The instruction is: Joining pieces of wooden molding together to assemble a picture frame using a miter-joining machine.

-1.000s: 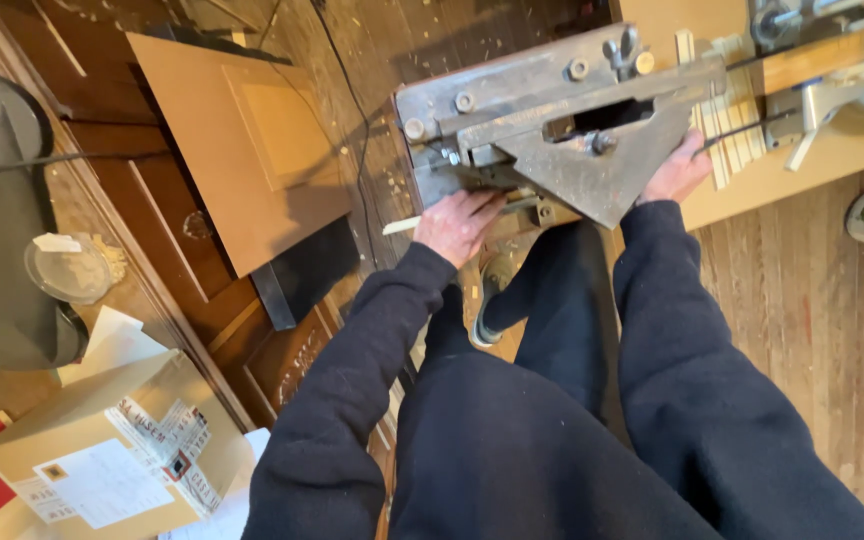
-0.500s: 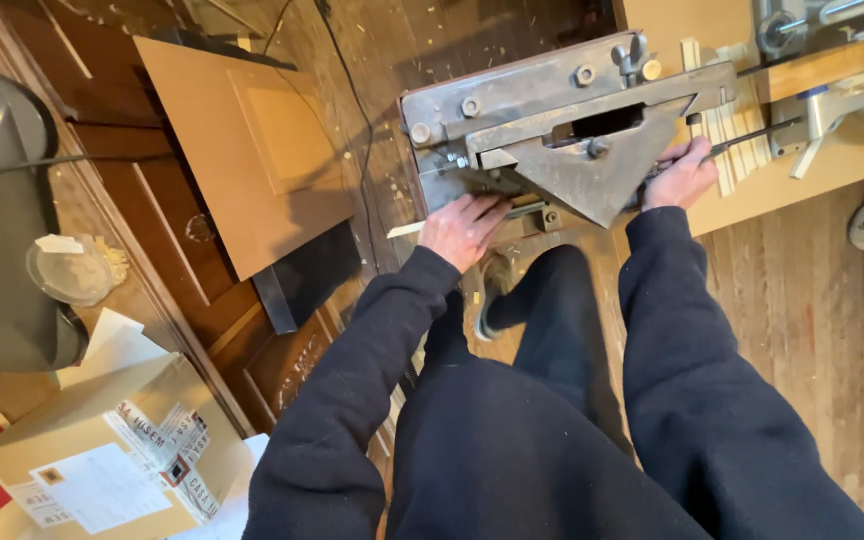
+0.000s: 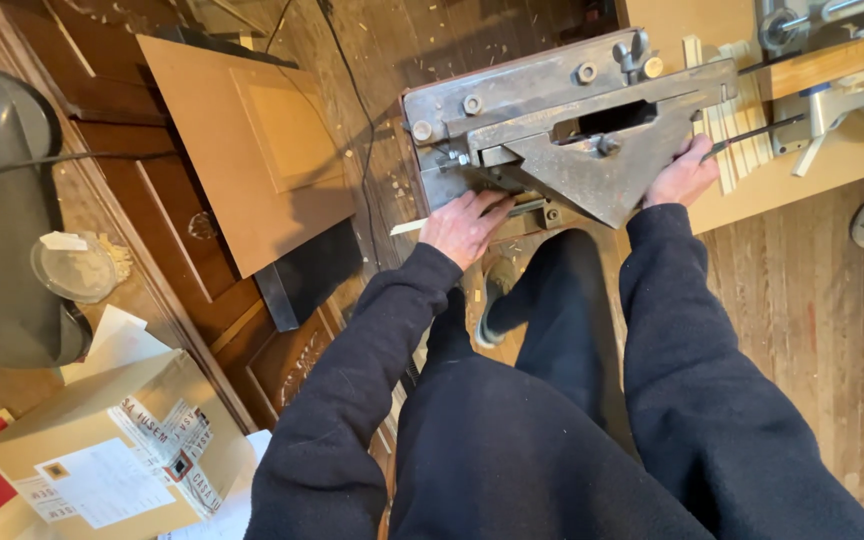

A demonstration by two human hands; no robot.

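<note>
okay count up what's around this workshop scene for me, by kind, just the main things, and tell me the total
Hands at the machine: 2, left hand and right hand
Grey metal cutting machine: 1
Thin pale wood strip under the left hand: 1
Brown boards leaning by the cabinet: 1 stack
Cardboard box with labels: 1
Clear plastic lid: 1
Total: 7

1. The cutting machine (image 3: 552, 120) under both grips is dull grey metal, matt, worn and stained.
2. The thin strip (image 3: 422, 226) at the left grip is pale bare wood.
3. Beyond the right grip, the desk (image 3: 752, 190) is light, smooth wood.
4. The sleeves (image 3: 372, 350) behind the grips are dark, soft cloth.
5. The floor (image 3: 822, 330) is scuffed wooden boards.
</note>
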